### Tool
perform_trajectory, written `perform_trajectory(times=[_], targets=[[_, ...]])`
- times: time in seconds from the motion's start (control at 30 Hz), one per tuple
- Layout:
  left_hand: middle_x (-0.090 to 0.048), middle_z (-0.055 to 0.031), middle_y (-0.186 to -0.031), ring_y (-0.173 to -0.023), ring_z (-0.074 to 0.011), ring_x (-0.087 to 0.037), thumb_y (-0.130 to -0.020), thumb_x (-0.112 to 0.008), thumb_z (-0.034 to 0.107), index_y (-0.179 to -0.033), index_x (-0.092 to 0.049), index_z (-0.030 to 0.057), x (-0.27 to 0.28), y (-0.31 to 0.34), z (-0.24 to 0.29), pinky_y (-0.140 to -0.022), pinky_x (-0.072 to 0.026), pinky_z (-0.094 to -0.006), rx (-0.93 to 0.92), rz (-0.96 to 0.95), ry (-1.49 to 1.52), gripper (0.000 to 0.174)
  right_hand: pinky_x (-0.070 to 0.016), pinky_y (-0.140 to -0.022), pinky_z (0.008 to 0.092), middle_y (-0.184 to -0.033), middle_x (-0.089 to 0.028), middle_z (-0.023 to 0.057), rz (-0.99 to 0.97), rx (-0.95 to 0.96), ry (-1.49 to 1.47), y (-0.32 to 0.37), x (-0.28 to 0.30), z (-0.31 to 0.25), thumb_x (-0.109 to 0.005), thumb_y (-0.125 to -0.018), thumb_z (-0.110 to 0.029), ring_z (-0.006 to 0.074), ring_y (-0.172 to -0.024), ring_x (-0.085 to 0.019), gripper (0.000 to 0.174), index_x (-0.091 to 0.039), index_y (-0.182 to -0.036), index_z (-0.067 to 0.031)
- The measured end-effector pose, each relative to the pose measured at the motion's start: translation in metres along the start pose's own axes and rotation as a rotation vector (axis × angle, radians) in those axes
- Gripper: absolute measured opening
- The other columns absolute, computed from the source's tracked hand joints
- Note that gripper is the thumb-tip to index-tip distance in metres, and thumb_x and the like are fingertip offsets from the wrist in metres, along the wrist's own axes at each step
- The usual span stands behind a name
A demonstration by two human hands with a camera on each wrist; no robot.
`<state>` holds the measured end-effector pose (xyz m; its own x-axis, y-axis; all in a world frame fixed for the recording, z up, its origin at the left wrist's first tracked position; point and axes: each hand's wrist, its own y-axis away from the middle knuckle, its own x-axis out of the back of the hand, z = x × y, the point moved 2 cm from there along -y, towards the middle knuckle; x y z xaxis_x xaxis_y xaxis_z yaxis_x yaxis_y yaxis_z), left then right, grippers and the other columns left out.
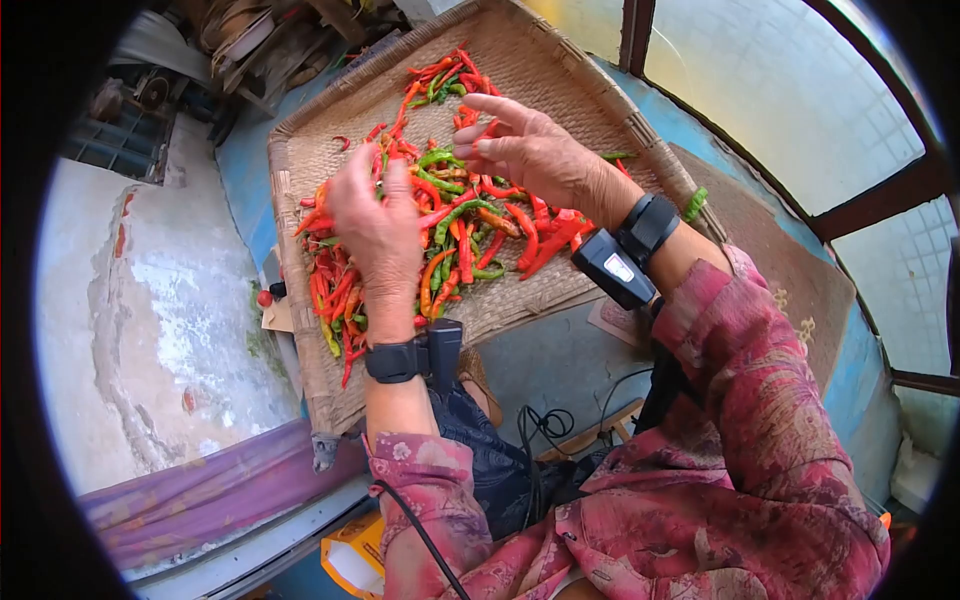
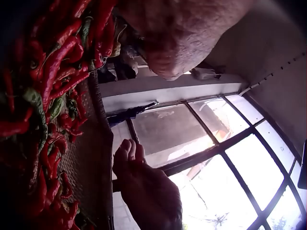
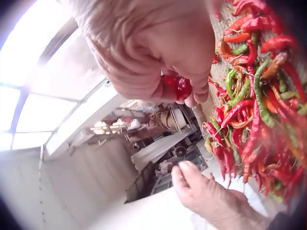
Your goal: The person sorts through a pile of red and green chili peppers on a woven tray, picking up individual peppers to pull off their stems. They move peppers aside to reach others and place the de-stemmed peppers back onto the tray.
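Observation:
A large heap of red and green chili peppers [image 1: 465, 240] lies in a shallow woven tray [image 1: 520, 50]. My right hand [image 1: 545, 155] is raised over the heap, and in the right wrist view it holds a red chili pepper [image 3: 181, 87] between thumb and fingers. My left hand [image 1: 380, 230] is over the left side of the heap, fingers pointing away from me. In the right wrist view the left hand [image 3: 211, 196] shows nothing in its grasp, its thumb close to loosely bent fingers. The two hands are apart.
Windows [image 1: 790, 110] run along the right side, and a worn whitewashed surface [image 1: 170, 310] lies to the left. Stored clutter [image 1: 240, 40] stands behind the tray. Black cables [image 1: 545, 425] lie near my legs, and a purple cloth [image 1: 220, 490] hangs at lower left.

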<state>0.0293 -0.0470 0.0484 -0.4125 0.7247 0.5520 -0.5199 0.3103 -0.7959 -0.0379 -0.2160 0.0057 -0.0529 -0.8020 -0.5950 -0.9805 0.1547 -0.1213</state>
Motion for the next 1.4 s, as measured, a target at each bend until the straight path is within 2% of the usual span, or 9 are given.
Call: perform_trajectory(times=[0.03, 0.23, 0.5, 0.6, 0.67, 0.77, 0.9, 1.3, 1.4], targets=[[-0.055, -0.0121, -0.095, -0.073, -0.0202, -0.057, -0.084, -0.060, 0.027, -0.106, -0.056, 0.0038, -0.005, 0.005, 0.011, -0.072, -0.0470, -0.0332, 0.131, -0.303, 0.323, 0.032, -0.0478, -0.086, 0.0311, -0.110, -0.054, 0.0123, -0.070, 0.029, 0.138, 0.002, -0.008, 0.000, -0.049, -0.089, -0.007, 0.0201, -0.100, -0.055, 0.049, -0.030, -0.133, -0.0047], [-0.061, -0.0053, -0.087, -0.071, -0.0068, -0.056, -0.084, -0.061, 0.016, -0.096, -0.058, 0.0003, -0.024, 0.018, 0.017, -0.061, -0.0465, -0.0219, 0.416, -0.499, 0.572, 0.020, -0.0462, -0.091, 0.0322, -0.105, -0.054, 0.0068, -0.172, -0.046, 0.220, 0.001, -0.005, 0.008, -0.042, -0.092, -0.009, 0.0148, -0.100, -0.055, 0.043, -0.033, -0.134, -0.0041], [-0.062, -0.0065, -0.074, -0.063, -0.0103, -0.059, -0.077, -0.064, 0.005, -0.085, -0.057, 0.0017, -0.024, 0.017, 0.017, -0.059, -0.0495, -0.0247, 0.324, -0.295, 0.653, 0.011, -0.0495, -0.083, 0.0324, -0.110, -0.055, 0.0142, -0.106, 0.003, 0.439, -0.001, 0.013, -0.005, -0.054, -0.087, -0.014, 0.0173, -0.100, -0.054, 0.050, -0.035, -0.133, -0.0081], [-0.062, -0.0063, -0.070, -0.062, -0.0130, -0.060, -0.077, -0.064, 0.009, -0.081, -0.057, 0.0026, -0.001, -0.002, -0.011, -0.059, -0.0493, -0.0270, 0.357, -0.064, 0.445, 0.010, -0.0485, -0.082, 0.0380, -0.109, -0.056, 0.0171, 0.065, 0.128, 1.068, -0.001, 0.051, -0.010, -0.059, -0.084, -0.025, 0.0250, -0.102, -0.055, 0.053, -0.039, -0.129, -0.0052], [-0.061, -0.0074, -0.076, -0.064, -0.0148, -0.059, -0.078, -0.063, 0.009, -0.085, -0.058, 0.0028, 0.012, -0.008, -0.035, -0.061, -0.0489, -0.0282, 0.377, 0.007, 0.310, 0.011, -0.0451, -0.084, 0.0439, -0.108, -0.057, 0.0209, -0.002, -0.074, 1.800, 0.005, 0.067, -0.008, -0.064, -0.077, -0.043, 0.0345, -0.103, -0.054, 0.066, -0.042, -0.125, -0.0032], [-0.056, -0.0102, -0.092, -0.073, -0.0167, -0.058, -0.078, -0.063, 0.010, -0.092, -0.058, 0.0031, 0.025, -0.009, -0.045, -0.069, -0.0481, -0.0301, 0.354, 0.028, 0.079, 0.016, -0.0422, -0.087, 0.0466, -0.107, -0.056, 0.0228, -0.073, -0.472, 1.931, 0.025, 0.062, -0.011, -0.067, -0.066, -0.058, 0.0400, -0.103, -0.051, 0.080, -0.045, -0.120, -0.0024], [-0.045, -0.0128, -0.108, -0.086, -0.0199, -0.054, -0.078, -0.062, 0.012, -0.100, -0.056, 0.0038, 0.018, -0.006, -0.044, -0.079, -0.0453, -0.0322, 0.193, -0.001, 0.003, 0.024, -0.0428, -0.086, 0.0455, -0.109, -0.055, 0.0202, -0.221, -0.516, 2.037, 0.031, 0.051, 0.001, -0.067, -0.058, -0.065, 0.0366, -0.106, -0.050, 0.089, -0.047, -0.118, -0.0023], [-0.055, -0.0100, -0.095, -0.093, -0.0273, -0.054, -0.070, -0.065, 0.004, -0.084, -0.058, 0.0050, -0.021, 0.026, 0.021, -0.079, -0.0457, -0.0366, -0.099, -0.221, 0.232, 0.016, -0.0469, -0.076, 0.0424, -0.092, -0.057, 0.0159, -0.264, -0.201, 2.146, 0.025, 0.067, 0.033, -0.065, -0.068, -0.014, 0.0332, -0.096, -0.052, 0.035, -0.052, -0.098, -0.0034], [-0.056, -0.0100, -0.094, -0.092, -0.0269, -0.054, -0.071, -0.064, 0.004, -0.084, -0.058, 0.0048, -0.025, 0.027, 0.018, -0.079, -0.0457, -0.0363, -0.092, -0.273, 0.236, 0.014, -0.0472, -0.064, 0.0421, -0.075, -0.059, 0.0149, 0.011, -0.143, 1.995, 0.020, 0.070, 0.013, -0.063, -0.066, -0.010, 0.0325, -0.075, -0.059, 0.022, -0.055, -0.085, -0.0060]])
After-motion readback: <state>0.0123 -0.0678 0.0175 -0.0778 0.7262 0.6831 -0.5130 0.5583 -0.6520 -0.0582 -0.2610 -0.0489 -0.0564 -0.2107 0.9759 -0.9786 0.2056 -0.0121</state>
